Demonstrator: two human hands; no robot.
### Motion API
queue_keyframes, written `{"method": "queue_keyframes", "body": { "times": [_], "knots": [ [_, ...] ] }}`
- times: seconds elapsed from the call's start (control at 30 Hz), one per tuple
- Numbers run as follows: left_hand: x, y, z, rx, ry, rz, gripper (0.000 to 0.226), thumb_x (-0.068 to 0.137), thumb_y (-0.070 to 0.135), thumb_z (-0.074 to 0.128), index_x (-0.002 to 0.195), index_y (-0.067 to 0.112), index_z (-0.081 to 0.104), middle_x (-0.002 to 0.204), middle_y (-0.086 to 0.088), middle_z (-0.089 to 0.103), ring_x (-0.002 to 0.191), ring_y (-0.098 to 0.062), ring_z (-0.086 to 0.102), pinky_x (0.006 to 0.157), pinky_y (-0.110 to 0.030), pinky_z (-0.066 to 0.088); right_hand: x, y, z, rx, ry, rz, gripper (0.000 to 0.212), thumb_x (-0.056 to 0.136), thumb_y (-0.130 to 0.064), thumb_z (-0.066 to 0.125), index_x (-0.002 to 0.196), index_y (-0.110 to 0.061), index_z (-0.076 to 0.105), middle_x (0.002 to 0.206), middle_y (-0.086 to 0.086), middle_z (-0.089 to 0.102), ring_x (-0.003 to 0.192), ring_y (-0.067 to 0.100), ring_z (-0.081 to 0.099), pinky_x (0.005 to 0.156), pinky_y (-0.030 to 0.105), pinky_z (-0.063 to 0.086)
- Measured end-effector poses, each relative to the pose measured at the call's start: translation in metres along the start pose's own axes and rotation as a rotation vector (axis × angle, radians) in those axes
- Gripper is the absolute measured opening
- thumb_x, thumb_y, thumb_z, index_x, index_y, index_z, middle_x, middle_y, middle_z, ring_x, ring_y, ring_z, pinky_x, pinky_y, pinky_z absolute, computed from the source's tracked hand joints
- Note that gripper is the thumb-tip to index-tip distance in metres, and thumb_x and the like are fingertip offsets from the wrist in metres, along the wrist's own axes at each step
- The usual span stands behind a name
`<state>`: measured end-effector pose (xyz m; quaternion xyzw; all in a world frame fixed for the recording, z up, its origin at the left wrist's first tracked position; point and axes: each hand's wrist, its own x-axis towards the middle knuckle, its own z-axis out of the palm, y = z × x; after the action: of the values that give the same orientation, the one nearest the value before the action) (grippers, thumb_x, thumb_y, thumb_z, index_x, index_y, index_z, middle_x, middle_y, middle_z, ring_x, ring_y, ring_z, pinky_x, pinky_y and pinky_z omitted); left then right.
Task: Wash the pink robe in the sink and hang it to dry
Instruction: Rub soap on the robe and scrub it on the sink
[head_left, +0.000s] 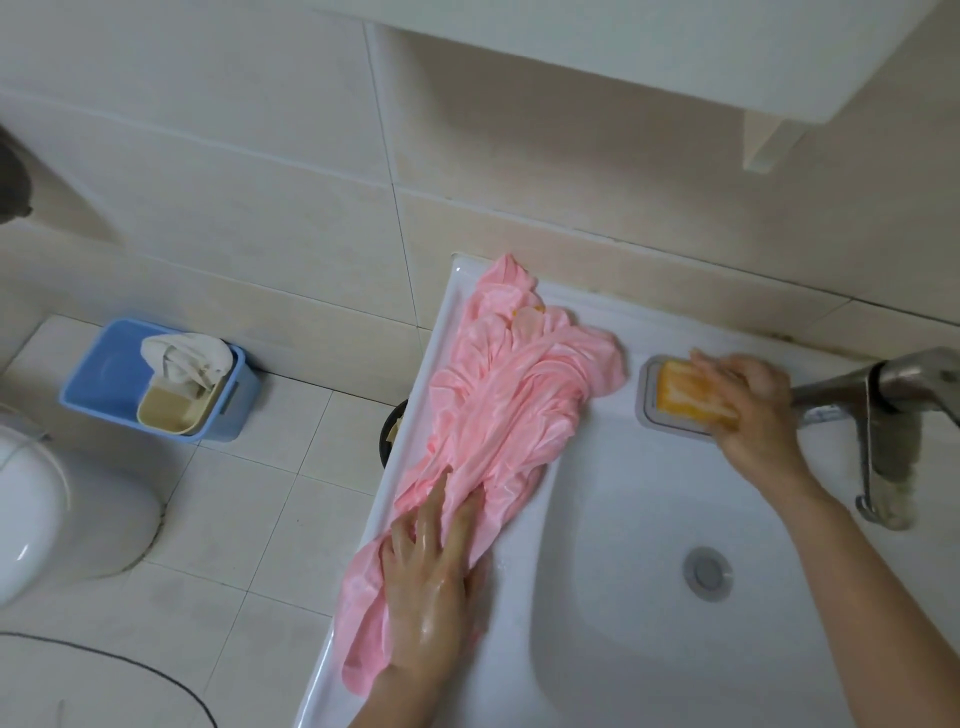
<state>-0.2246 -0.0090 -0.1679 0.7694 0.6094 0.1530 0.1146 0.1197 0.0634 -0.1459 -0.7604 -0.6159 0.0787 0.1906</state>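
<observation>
The pink robe (509, 395) lies bunched along the left rim of the white sink (597, 525), centre of the frame. Of the two hands, the left hand (431, 587) presses flat on the robe's lower end, wet fingers straight. The right hand (753, 410) grasps an orange soap bar (685, 395) over a grey soap dish (645, 402), beside the metal faucet (883, 395) at right. A blue bin (104, 374) stands on the floor at left.

The pink robe (498, 415) lies bunched in a long crumpled strip (glossy folds) along the left ledge of the white sink (613, 561), from back edge to front.
</observation>
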Motion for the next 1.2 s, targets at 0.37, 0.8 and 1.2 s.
{"method": "queue_keyframes", "body": {
  "times": [0.37,0.8,1.2],
  "knots": [
    [0.010,0.000,-0.012,0.051,-0.042,0.312,0.085,0.063,0.008,0.061,0.144,0.026,0.039,0.156,-0.007,0.025,0.145,-0.027,0.015,0.114,-0.057,0.011,0.045,-0.192,0.056,0.511,-0.084,0.457,0.105,0.065,-0.066,0.071,0.149,-0.039,0.014,0.159,0.002,0.008,0.145,0.025,0.010,0.113,0.041,0.017],
    [0.018,-0.009,0.001,0.021,-0.296,-0.029,0.072,0.058,0.031,0.079,0.113,-0.010,0.058,0.113,-0.029,0.059,0.115,-0.038,0.037,0.110,-0.039,0.019,-0.084,-0.223,0.061,0.232,0.043,-0.239,0.018,0.076,-0.030,0.054,0.089,-0.027,0.066,0.086,-0.003,0.069,0.079,0.019,0.064,0.062,0.028,0.051],
    [0.009,-0.011,-0.002,0.108,-0.286,0.095,0.086,0.055,0.061,0.055,0.123,0.008,0.053,0.118,-0.014,0.050,0.113,-0.035,0.044,0.112,-0.039,0.020,-0.066,-0.218,0.052,0.264,-0.056,-0.203,0.015,0.078,-0.041,0.063,0.083,-0.027,0.063,0.074,-0.004,0.060,0.064,0.021,0.060,0.055,0.030,0.048]
  ]
}}
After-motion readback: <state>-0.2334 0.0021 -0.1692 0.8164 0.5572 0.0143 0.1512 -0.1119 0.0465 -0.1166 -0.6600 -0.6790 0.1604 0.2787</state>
